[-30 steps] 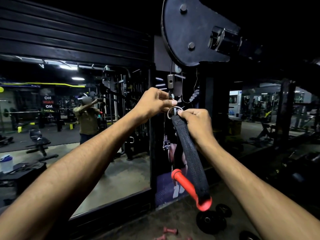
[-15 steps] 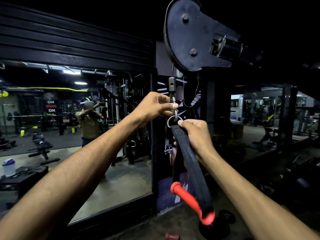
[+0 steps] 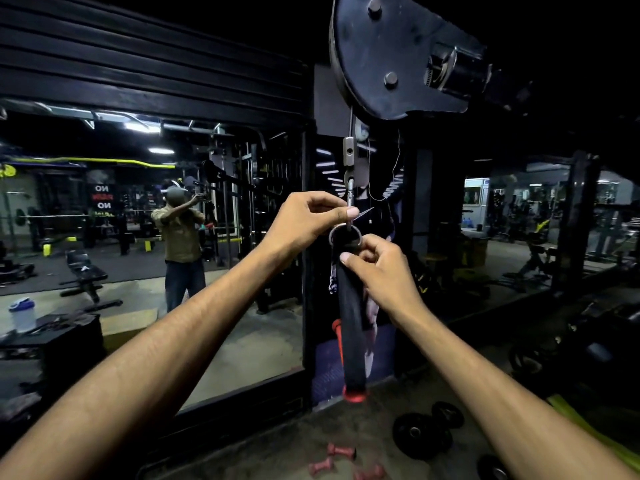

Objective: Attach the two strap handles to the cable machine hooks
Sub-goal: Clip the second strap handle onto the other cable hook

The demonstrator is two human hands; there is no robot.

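A black strap handle [image 3: 350, 323] with a red grip hangs straight down below the cable machine's black pulley housing [image 3: 384, 57]. Its metal ring [image 3: 333, 233] sits at the silver hook [image 3: 349, 192] on the end of the cable. My left hand [image 3: 304, 220] pinches the hook just above the ring. My right hand [image 3: 384, 271] grips the top of the strap right under the ring. Whether the ring is fully inside the hook is hidden by my fingers.
A large mirror [image 3: 138, 220] fills the left and reflects a person and gym benches. Black weight plates [image 3: 422, 431] and small pink dumbbells [image 3: 339, 459] lie on the floor below. A shaker bottle [image 3: 22, 315] stands at far left. Dark machines stand at right.
The strap has swung from a slant to hang vertically under the hook. My left thumb has moved down onto the hook, and my right hand has slid slightly lower on the strap.
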